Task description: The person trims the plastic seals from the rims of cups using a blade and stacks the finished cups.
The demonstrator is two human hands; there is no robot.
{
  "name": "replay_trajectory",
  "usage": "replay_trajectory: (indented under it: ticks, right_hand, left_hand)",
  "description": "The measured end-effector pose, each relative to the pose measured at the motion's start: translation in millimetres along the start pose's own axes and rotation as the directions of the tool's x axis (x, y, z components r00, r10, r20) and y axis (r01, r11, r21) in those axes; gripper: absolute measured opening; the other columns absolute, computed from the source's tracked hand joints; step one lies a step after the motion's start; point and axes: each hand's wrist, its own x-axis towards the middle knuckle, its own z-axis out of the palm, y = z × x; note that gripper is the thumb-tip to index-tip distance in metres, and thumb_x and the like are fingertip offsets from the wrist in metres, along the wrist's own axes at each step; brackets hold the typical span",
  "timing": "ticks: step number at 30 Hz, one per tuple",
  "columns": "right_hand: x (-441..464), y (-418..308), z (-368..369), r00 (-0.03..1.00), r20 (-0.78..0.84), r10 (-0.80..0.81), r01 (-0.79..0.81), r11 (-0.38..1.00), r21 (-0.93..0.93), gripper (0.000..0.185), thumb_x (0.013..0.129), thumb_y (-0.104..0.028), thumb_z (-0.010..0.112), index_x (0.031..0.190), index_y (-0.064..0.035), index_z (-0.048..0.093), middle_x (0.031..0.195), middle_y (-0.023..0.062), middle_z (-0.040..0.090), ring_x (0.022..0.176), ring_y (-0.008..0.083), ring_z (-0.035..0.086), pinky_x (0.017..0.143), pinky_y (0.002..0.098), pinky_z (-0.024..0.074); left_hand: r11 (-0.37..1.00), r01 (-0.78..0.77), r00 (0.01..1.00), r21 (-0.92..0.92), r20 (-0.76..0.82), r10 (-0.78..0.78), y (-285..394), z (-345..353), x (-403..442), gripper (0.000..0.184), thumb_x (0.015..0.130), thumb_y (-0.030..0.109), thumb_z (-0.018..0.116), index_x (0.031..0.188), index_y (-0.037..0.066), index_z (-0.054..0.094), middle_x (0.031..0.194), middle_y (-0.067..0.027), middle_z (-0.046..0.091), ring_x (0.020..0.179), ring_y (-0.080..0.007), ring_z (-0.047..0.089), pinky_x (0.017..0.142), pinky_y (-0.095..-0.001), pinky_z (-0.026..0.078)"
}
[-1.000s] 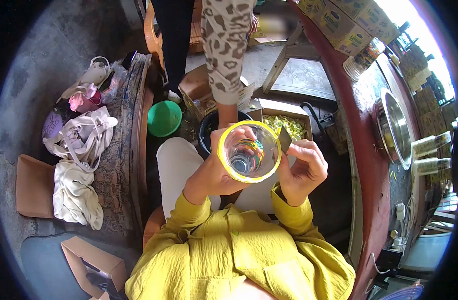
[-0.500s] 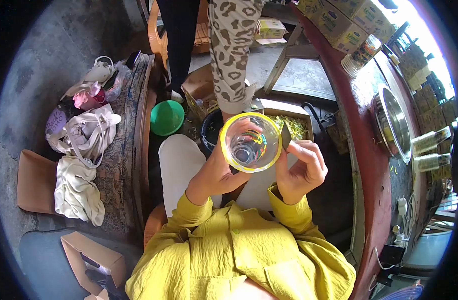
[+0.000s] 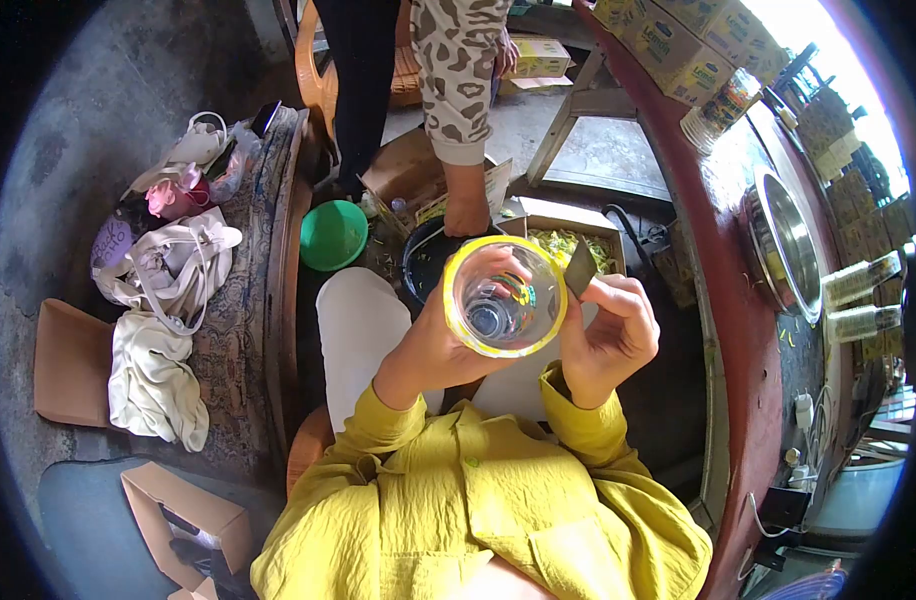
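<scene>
My left hand [image 3: 428, 345] is wrapped round a clear plastic cup [image 3: 486, 318] with a yellow rim and coloured print. The cup's open mouth faces the camera, and its inside looks empty. Between the thumb and fingers of my right hand [image 3: 610, 335] is a thin dark flat blade [image 3: 581, 267], close beside the right edge of the rim. Behind the cup stands a cardboard box [image 3: 598, 226] of yellow-green shreds. A co-worker's hand [image 3: 466, 205] reaches into a dark bucket [image 3: 418, 262] just beyond my left hand.
A green basin [image 3: 334, 236] sits on the floor at the left. Bags and cloth [image 3: 158, 375] lie on a patterned seat. Along the right, a red-edged counter [image 3: 753, 400] carries a metal bowl [image 3: 786, 245], stacked cups [image 3: 863, 325] and lemon cartons [image 3: 668, 50].
The co-worker's arm has shifted, and the hand now shows at the bucket. My right hand and the blade have moved slightly at the rim. My left hand still holds the cup.
</scene>
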Motion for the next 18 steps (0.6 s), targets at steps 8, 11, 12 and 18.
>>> replay_trajectory:
  ticks: [8,11,12,18]
  right_hand:
    - [-6,-6,4,0.998,-0.017,-0.055,0.054,0.998,-0.018,0.021,0.057,0.011,0.067,0.074,0.0006,0.06,0.063,0.0091,0.058,0.056,0.0149,0.056,0.053,0.0229,0.0436]
    - [-6,-9,8,0.996,-0.037,-0.084,0.083,0.996,-0.035,0.021,0.057,0.011,0.067,0.074,0.0001,0.06,0.063,0.0091,0.058,0.055,0.0152,0.057,0.051,0.0227,0.0438]
    - [-6,-9,9,0.994,-0.048,-0.099,0.097,0.994,-0.043,0.021,0.057,0.011,0.067,0.073,-0.0001,0.06,0.063,0.0091,0.058,0.054,0.0153,0.057,0.051,0.0226,0.0438]
    - [-7,-9,8,0.993,0.011,-0.121,0.121,0.982,-0.148,0.023,0.057,0.008,0.069,0.075,0.0,0.057,0.066,0.0074,0.056,0.059,0.0157,0.054,0.057,0.0236,0.0429]
  left_hand:
    - [1.0,0.008,1.0,0.006,-0.025,-0.008,0,-3,-2,0.078,0.063,0.008,0.074,0.125,0.005,0.028,0.117,-0.0097,0.04,0.107,-0.0183,0.044,0.085,-0.03,0.04]
    - [1.0,-0.028,0.999,0.008,-0.024,0.028,-1,-4,-1,0.078,0.063,0.007,0.074,0.125,0.005,0.028,0.117,-0.0098,0.039,0.107,-0.0184,0.043,0.086,-0.0301,0.04]
    - [0.999,-0.046,0.999,0.011,-0.024,0.046,-1,-5,-1,0.078,0.063,0.006,0.074,0.125,0.005,0.028,0.118,-0.0098,0.039,0.107,-0.0184,0.043,0.086,-0.03,0.04]
    - [1.0,-0.011,1.0,0.022,-0.028,0.012,2,-4,-3,0.076,0.063,0.007,0.074,0.124,0.004,0.029,0.116,-0.0096,0.04,0.104,-0.0181,0.045,0.084,-0.0288,0.041]
